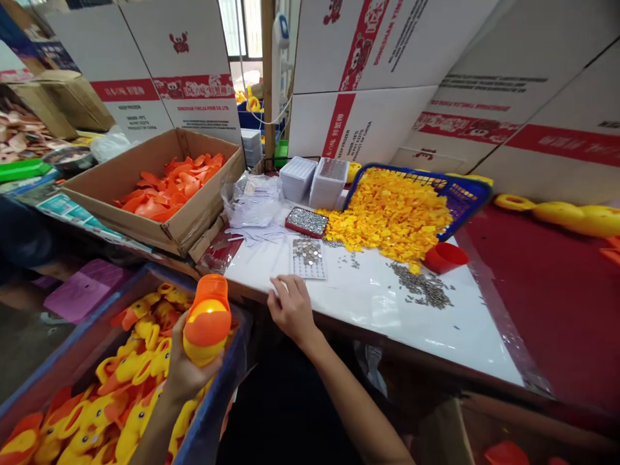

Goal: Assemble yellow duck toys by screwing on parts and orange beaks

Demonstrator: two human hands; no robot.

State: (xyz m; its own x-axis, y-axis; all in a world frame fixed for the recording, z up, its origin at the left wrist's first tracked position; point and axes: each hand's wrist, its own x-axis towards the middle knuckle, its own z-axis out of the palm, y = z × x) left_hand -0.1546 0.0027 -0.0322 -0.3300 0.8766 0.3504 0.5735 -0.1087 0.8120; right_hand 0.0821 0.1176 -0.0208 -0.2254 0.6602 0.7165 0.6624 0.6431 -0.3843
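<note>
In my left hand (191,361) is a yellow-and-orange plastic duck toy (208,323), held upright above the blue bin, with fingers wrapped round its yellow body. A bright spot shows on its yellow part. My right hand (293,307) is at the front edge of the white tabletop, fingers loosely bent and apart, with nothing visible in them. Just beyond it lies a white gridded tray (317,271) bearing small round silver discs. Behind that sits a red box of small metal parts (307,221).
At left, a blue bin (41,381) holds yellow duck toys; a carton (203,194) holds orange pieces. Small yellow parts (387,213) spill from a blue basket (465,206). A red cup (445,257) stands near scattered metal pieces (426,287). White trays (329,184) are stacked behind.
</note>
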